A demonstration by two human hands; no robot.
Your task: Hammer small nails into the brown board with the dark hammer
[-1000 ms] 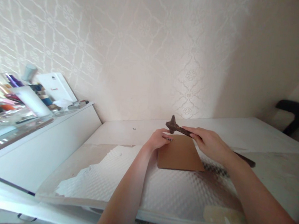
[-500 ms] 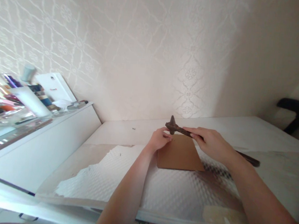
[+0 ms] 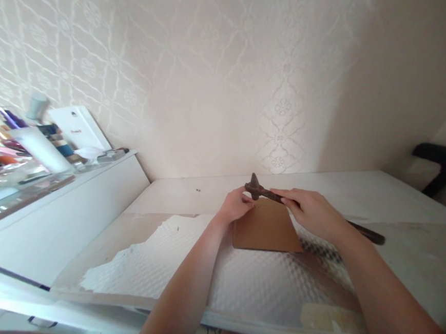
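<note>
I'm seeing both forearms (image 3: 195,268) slanting inward; the left hand (image 3: 236,205) is resting half curled, the right hand (image 3: 312,211) is gripping, back upward.

Way in: board (image 3: 267,227) front (btwn forearms (image 3: 191,280)); hammer (image 3: 259,190), L hand (image 3: 237,205) block far-L corner.

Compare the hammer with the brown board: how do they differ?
The hammer is long and narrow, with a protruding head; the brown board is a flat, broad panel. The hammer is gripped in the right hand, while the brown board lies on the white sheet. The hammer is darker, though both are brown.
</note>
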